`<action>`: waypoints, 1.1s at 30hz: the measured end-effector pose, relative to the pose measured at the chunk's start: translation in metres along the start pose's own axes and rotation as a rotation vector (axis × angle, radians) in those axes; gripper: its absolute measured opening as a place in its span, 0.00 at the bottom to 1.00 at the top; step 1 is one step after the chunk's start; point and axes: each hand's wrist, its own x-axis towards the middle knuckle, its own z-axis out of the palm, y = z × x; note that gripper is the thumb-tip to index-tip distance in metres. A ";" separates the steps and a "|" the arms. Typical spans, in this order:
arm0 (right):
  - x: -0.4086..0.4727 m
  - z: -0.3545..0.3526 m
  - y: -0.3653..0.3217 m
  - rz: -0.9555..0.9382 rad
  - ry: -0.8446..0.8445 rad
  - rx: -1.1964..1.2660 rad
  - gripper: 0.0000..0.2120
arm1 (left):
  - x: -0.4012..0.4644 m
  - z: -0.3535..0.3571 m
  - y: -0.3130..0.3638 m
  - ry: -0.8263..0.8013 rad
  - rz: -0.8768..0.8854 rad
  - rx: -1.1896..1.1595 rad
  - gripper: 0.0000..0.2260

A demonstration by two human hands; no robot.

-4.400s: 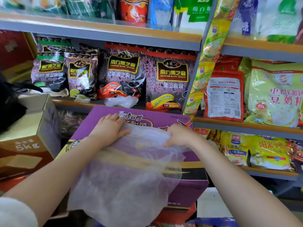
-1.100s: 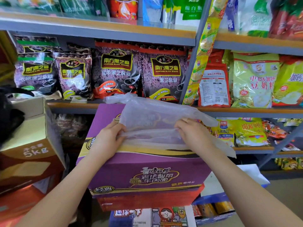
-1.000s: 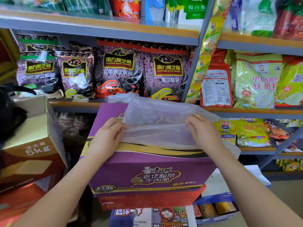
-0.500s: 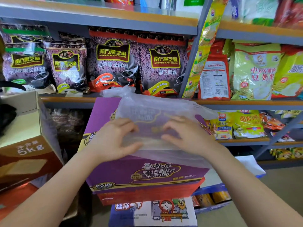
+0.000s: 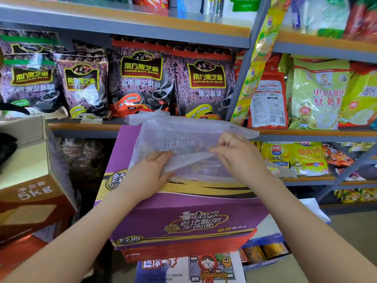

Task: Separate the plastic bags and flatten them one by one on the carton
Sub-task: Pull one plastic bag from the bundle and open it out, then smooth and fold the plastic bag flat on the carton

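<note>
In a shop aisle, both my bare forearms reach forward and up from the lower corners of the view to the top of the purple printed cardboard carton (image 5: 183,219), which serves as my work surface and sits on a red box below. My left hand (image 5: 149,172) lies palm down near the carton's left side, its fingers (image 5: 161,158) nearly straight and slipped under the lifted near edge of the translucent thin plastic bags (image 5: 179,144). My right hand (image 5: 240,158), with a ring on one finger, is angled inward from the right, and its thumb and fingers pinch that same edge, raising one layer off the pile. The bags lie mostly flat on the far half of the carton's top, their long axis running left to right, parallel to the shelf (image 5: 81,127) behind; the far corners spill past the carton's back edge, one crumpled end at the left rear, another reaching toward the right. Dark purple sesame-paste packets (image 5: 140,82) stand on the shelf behind the carton, pale green pouches (image 5: 318,94) on the shelf to the right, and a brown cardboard box marked 5kg (image 5: 34,193) sits at my left.
</note>
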 end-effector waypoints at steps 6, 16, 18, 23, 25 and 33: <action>-0.032 0.007 -0.009 -0.138 -0.228 -0.014 0.08 | -0.012 0.010 -0.005 0.003 0.215 0.007 0.24; -0.015 0.009 -0.028 0.212 -0.548 0.207 0.23 | -0.012 0.004 -0.016 -0.070 0.361 0.024 0.25; -0.004 0.018 -0.034 0.254 -0.401 0.238 0.19 | -0.014 0.000 -0.018 -0.196 0.366 0.056 0.28; 0.009 0.047 -0.038 0.129 -0.685 0.132 0.31 | -0.020 -0.009 -0.024 -0.392 0.359 0.181 0.27; 0.008 0.051 -0.023 0.251 -0.752 0.101 0.31 | -0.023 -0.009 -0.032 -0.355 0.357 0.116 0.27; 0.075 0.042 -0.026 0.235 -0.229 0.077 0.17 | 0.000 -0.029 -0.037 0.365 0.085 -0.357 0.17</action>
